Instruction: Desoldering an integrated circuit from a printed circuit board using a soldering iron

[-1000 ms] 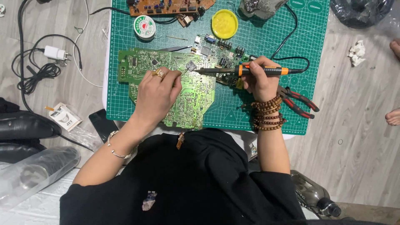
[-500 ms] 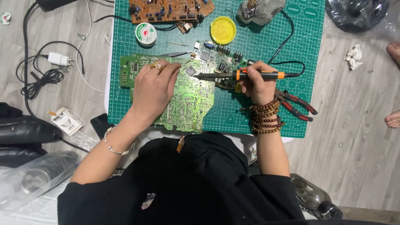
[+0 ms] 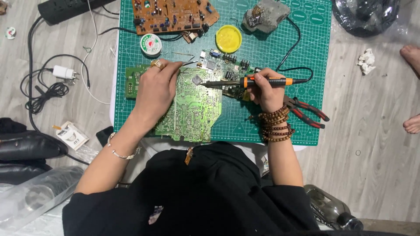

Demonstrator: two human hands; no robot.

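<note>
- Head view: left hand (image 3: 156, 89) lies flat, palm down, on the green circuit board (image 3: 192, 109), fingers loosely curled with tips at the board's upper edge; grip not closed around anything, just pressing the board down.
- A thin wire (image 3: 189, 63) sticks out right at the left fingertips; cannot tell if it is pinched.
- Right hand (image 3: 266, 89) has its grip closed around the orange-and-black soldering iron (image 3: 249, 81), held near horizontal, tip pointing left.
- Iron tip sits at a small silver square part (image 3: 197, 80) on the upper area of the green circuit board, touching or just above; cannot tell which.
- Green circuit board rests on the green cutting mat (image 3: 302, 52), solder side up, its lower edge just beside the person's black top.
- Brown circuit board (image 3: 173, 15) lies at the mat's top edge, well apart from both hands.
- Solder spool (image 3: 151, 45) sits just above the left hand; round yellow tin (image 3: 228, 38) to its right.
- Red-handled pliers (image 3: 306, 112) lie on the mat just right of the right wrist, next to the bead bracelets (image 3: 274, 126).
- White plug adapter (image 3: 62, 72) with cable lies on the wooden floor, left of the mat.
</note>
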